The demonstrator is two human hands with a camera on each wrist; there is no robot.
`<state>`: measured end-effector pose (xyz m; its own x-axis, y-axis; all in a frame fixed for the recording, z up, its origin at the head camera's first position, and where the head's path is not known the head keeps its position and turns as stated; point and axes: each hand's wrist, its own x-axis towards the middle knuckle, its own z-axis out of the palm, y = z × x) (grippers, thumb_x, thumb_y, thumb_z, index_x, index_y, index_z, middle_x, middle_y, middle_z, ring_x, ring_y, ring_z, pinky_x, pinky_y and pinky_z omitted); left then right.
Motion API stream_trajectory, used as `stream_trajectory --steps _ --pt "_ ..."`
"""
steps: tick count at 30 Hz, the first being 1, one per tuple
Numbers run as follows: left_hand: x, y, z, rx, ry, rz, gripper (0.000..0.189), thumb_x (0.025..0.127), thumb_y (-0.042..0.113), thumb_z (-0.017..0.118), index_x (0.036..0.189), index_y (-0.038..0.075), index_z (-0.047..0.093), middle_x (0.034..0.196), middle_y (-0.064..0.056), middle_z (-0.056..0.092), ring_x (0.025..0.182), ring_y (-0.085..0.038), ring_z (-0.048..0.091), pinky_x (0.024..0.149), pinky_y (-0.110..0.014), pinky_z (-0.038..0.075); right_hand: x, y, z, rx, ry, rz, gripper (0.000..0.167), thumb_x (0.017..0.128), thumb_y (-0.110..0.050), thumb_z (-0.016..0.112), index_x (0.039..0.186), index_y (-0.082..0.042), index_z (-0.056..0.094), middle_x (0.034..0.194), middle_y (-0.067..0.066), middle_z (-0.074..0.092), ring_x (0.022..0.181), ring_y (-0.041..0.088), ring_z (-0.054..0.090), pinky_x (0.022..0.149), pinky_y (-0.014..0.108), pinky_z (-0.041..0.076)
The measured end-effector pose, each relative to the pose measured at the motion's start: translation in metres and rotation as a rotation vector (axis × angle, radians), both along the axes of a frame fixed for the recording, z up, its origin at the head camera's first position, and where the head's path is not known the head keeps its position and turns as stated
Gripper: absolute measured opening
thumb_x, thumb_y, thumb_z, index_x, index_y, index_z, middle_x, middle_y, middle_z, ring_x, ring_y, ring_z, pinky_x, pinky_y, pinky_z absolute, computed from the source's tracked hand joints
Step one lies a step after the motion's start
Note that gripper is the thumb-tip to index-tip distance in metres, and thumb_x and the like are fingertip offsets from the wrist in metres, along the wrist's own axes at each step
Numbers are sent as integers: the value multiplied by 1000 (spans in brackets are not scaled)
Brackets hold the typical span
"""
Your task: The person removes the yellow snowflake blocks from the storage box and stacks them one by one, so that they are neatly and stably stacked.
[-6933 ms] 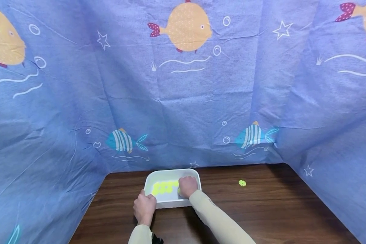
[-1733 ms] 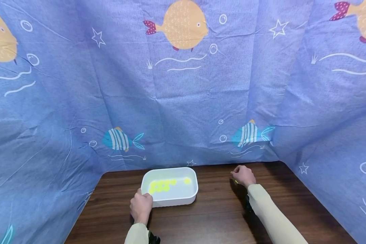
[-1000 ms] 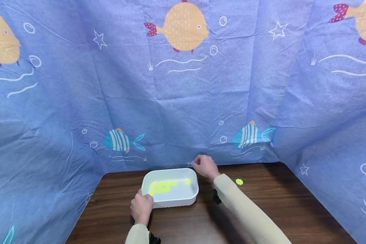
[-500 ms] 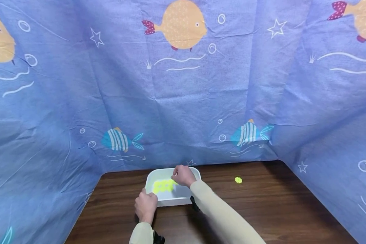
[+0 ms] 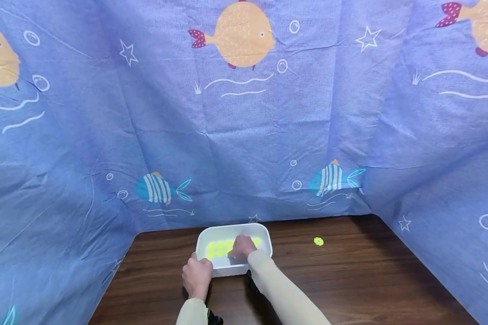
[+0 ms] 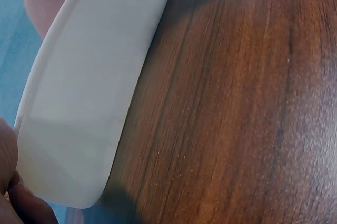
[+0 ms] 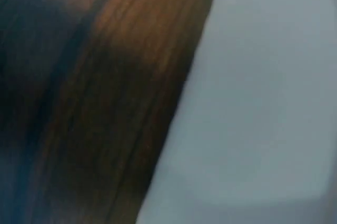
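A white rectangular tray (image 5: 232, 271) stands on the table. Inside it, several bright yellow flower-shaped pieces (image 5: 217, 249) lie in rows toward the left, and one yellow flower-shaped piece (image 5: 257, 242) lies apart at the right. My left hand (image 5: 197, 274) grips the tray's front left corner; in the left wrist view its fingers (image 6: 6, 153) bend at the rim. Down inside the tray, my right hand (image 5: 244, 247) pinches at the right end of the lower row, a yellow piece mostly hidden beneath its fingers. The right wrist view has only the blurred tray wall (image 7: 253, 103) and tabletop.
Another yellow flower-shaped piece (image 5: 318, 241) lies on the dark wooden table (image 5: 362, 271), right of the tray. Blue fish-print cloth (image 5: 244, 135) hangs behind the table and along both sides.
My right hand has gone from the loose piece at the right back to the tray, then down inside it. One yellow piece still lies on the table there. My left hand keeps its corner grip.
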<state>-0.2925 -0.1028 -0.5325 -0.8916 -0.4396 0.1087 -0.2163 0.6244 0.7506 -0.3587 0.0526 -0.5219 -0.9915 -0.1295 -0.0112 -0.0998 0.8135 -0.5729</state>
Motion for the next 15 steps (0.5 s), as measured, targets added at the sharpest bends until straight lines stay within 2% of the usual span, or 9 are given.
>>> stream_trajectory --steps 4,7,15 --pt "2 0 1 2 14 -2 51 87 12 47 132 -9 58 113 -40 65 85 -51 65 70 -58 51 -6 -6 -15 103 34 -4 31 75 -18 78 66 -11 49 58 -2 42 56 16 42 56 30 39" --pt "2 1 1 -3 15 0 51 86 12 47 131 -9 59 109 -40 65 85 -52 65 68 -58 51 -8 -8 -19 78 28 -32 24 75 -15 77 75 -7 54 64 3 49 59 19 47 60 34 44" --pt "1 0 -1 -4 18 3 51 86 11 48 131 -8 58 109 -41 65 86 -54 65 69 -59 50 -9 -6 -17 87 -37 -49 36 74 -7 68 57 -15 38 54 -1 35 53 18 41 56 33 38"
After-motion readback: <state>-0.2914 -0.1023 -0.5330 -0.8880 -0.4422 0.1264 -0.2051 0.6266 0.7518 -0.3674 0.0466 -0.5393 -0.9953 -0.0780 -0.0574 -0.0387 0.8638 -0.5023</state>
